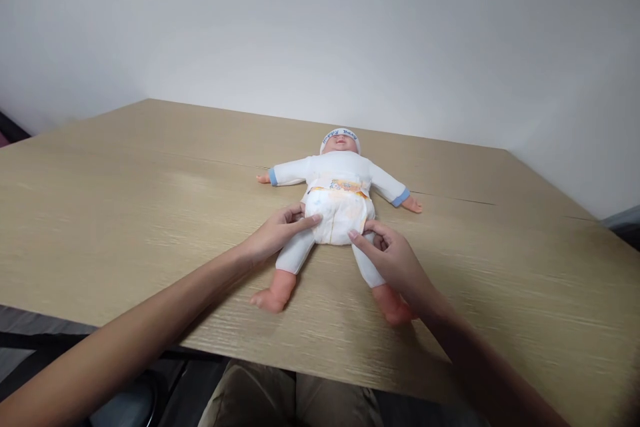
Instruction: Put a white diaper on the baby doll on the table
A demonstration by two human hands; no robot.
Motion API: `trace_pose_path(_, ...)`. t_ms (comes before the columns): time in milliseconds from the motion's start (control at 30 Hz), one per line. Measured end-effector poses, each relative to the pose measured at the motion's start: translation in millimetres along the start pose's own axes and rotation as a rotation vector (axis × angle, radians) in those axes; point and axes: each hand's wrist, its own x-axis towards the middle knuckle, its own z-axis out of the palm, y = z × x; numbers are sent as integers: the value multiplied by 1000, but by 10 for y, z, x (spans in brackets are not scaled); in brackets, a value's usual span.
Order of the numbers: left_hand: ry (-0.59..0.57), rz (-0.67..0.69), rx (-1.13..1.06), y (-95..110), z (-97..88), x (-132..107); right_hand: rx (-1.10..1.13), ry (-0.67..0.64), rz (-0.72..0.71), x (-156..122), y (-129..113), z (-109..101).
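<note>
A baby doll [343, 163] in a white suit with blue cuffs and a lettered white cap lies on its back, arms spread, feet toward me. Around its hips sits a white diaper [333, 213] with an orange printed waistband. My left hand [285, 230] grips the diaper's left edge at the leg, thumb on top and fingers curled under the side. At the opposite leg opening, my right hand [383, 250] pinches the diaper's right edge between thumb and fingers. Part of the doll's leg on the right is behind my right hand.
The doll rests on a light wooden table [150, 213] with a seam running across it. A pale wall [300, 33] stands behind the far edge. Below the near edge are my legs [290, 397] and a dark round-edged seat [127, 403] at lower left.
</note>
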Motion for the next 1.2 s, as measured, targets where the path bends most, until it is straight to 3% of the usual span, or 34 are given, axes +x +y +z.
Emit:
trace_pose_path(333,60,142,235,15,22,1,-93,44,-89,-22,-77,30)
trace_pose_path(667,79,100,406,47,32,48,-114,31,-120,22,-84,66)
trace_pose_path(867,1,-53,139,66,28,30,-21,-24,-112,73,-49,76)
trace_pose_path(1033,-12,-16,3,64,36,16,155,-90,-16,132,13,36)
trace_pose_path(1200,27,-15,-35,24,-18,18,154,-87,-42,73,15,-45)
